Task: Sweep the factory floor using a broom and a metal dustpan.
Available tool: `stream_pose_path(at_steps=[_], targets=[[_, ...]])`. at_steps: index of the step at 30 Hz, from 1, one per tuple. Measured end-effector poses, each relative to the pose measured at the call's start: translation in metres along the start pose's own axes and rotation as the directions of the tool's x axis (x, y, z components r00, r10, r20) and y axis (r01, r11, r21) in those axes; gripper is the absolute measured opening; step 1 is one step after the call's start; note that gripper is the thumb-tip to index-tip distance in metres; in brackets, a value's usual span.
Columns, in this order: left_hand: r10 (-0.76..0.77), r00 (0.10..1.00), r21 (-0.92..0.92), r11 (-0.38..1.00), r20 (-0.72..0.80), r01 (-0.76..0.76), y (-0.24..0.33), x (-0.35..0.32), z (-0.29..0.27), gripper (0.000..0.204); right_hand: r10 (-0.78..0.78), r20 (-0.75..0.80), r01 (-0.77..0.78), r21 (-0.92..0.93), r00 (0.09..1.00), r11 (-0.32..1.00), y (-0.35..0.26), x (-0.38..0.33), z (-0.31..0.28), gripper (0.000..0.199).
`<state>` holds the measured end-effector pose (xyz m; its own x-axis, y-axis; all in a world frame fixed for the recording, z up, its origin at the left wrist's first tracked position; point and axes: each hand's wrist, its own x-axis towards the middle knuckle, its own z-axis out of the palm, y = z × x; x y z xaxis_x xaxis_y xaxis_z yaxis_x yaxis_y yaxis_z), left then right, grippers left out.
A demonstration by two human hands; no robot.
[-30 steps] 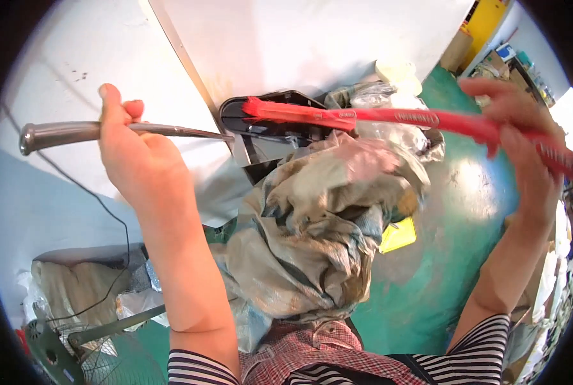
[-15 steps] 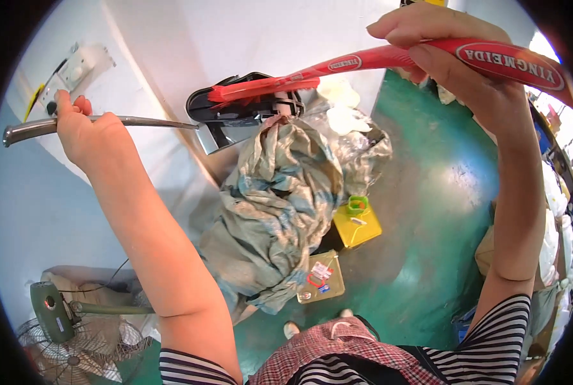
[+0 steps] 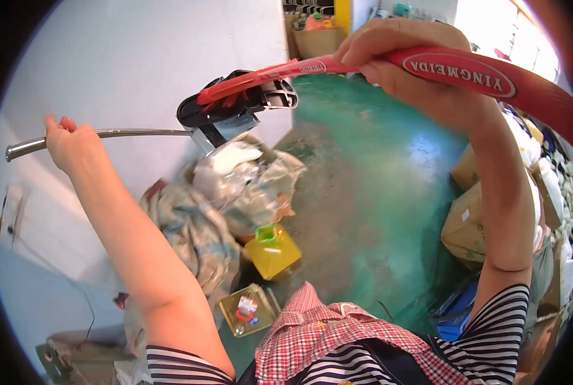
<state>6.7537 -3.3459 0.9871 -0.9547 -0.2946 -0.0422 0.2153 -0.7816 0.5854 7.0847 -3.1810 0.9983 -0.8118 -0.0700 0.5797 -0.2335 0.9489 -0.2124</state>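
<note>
Right hand (image 3: 418,70) clamps a red brush (image 3: 318,65), long axis crosswise, bristles (image 3: 225,90) pointing left. Left hand (image 3: 75,144) grips a metal handle (image 3: 139,133) pointing right, apparently joined to a black pan (image 3: 195,115)

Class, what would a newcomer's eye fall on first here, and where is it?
Probably the bright red broom, stretching across the upper right in the right hand, its bristles over a black dustpan. The left hand grips the dustpan's shiny metal handle at the left. Below, a yellow container stands out against the green floor.
</note>
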Motion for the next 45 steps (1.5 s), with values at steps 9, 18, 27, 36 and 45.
stream_pose_path(at_steps=[9, 18, 27, 36, 45], targets=[[-0.213, 0.956, 0.283, 0.947, 0.2, 0.152, -0.277, -0.161, 0.066, 0.025, 0.276, -0.07, -0.278, -0.023, 0.959, 0.96, 0.201, -0.161, -0.095, 0.008], [-0.51, 0.86, 0.232, 0.839, 0.021, 0.491, -0.535, -0.278, 0.196, 0.033, 0.43, -0.047, -0.422, 0.129, 0.902, 0.898, 0.422, -0.228, -0.177, 0.009], [-0.421, 0.902, 0.252, 0.867, -0.095, 0.431, -0.753, -0.307, 0.27, 0.036, 0.435, -0.108, -0.418, 0.149, 0.894, 0.896, 0.691, -0.273, -0.194, 0.013], [-0.208, 0.971, 0.217, 0.949, -0.12, 0.23, -0.924, -0.277, 0.352, 0.035, 0.387, 0.041, -0.382, 0.285, 0.921, 0.879, 0.967, -0.234, -0.178, 0.013], [-0.236, 0.958, 0.193, 0.945, -0.161, 0.265, -1.098, -0.195, 0.472, 0.039, 0.431, 0.064, -0.426, 0.342, 0.9, 0.838, 1.201, -0.117, -0.17, 0.012]])
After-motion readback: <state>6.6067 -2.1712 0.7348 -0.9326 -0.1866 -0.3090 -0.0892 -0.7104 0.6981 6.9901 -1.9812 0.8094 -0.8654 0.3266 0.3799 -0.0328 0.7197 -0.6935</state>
